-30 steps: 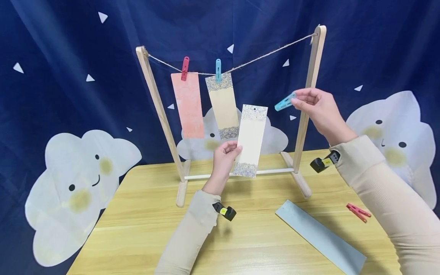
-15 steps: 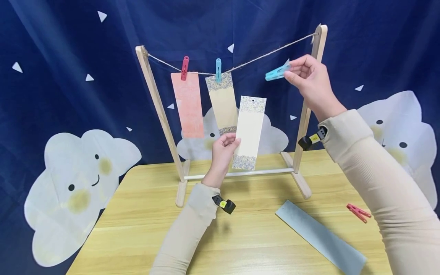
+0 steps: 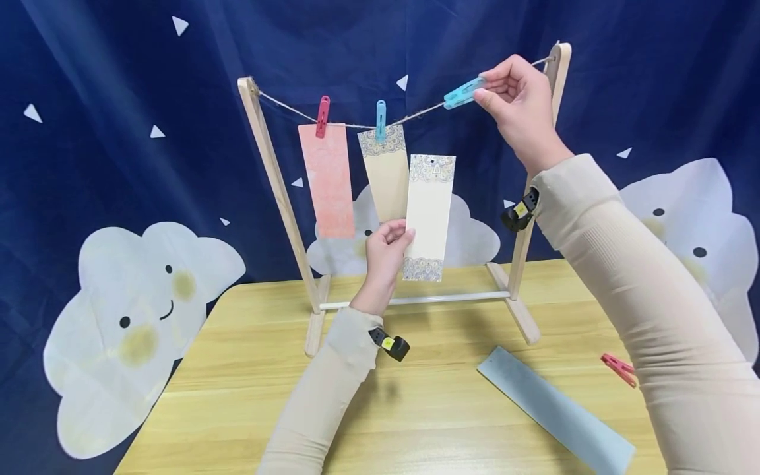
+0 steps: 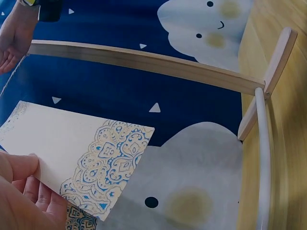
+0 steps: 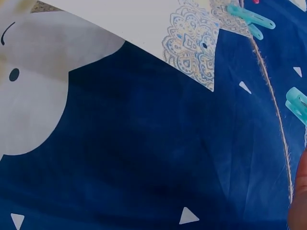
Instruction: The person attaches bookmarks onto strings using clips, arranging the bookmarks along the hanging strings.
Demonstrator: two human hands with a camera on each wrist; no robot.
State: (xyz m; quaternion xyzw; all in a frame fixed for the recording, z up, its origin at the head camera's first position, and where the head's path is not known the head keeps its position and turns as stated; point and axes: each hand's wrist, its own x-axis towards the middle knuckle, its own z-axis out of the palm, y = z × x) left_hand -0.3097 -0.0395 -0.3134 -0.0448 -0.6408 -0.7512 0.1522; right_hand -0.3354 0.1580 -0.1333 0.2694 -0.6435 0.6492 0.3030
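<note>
My left hand pinches the left edge of a cream bookmark with patterned ends and a punched hole at its top. The bookmark is upright, below the twine and overlapping a hanging patterned bookmark in the head view. High on the right, my right hand pinches a light blue clothespin, whose free end overlaps the twine in the head view. The right wrist view shows that clothespin just beside the twine, with a fingertip at the lower right edge.
A wooden frame carries the twine. A pink bookmark hangs from a red clothespin; another blue clothespin holds the patterned one. On the table lie a grey-blue strip and a red clothespin.
My right hand has risen and moved left with the blue clothespin, up to the twine. My left hand has lifted the cream bookmark slightly. The hanging bookmarks stay in place.
</note>
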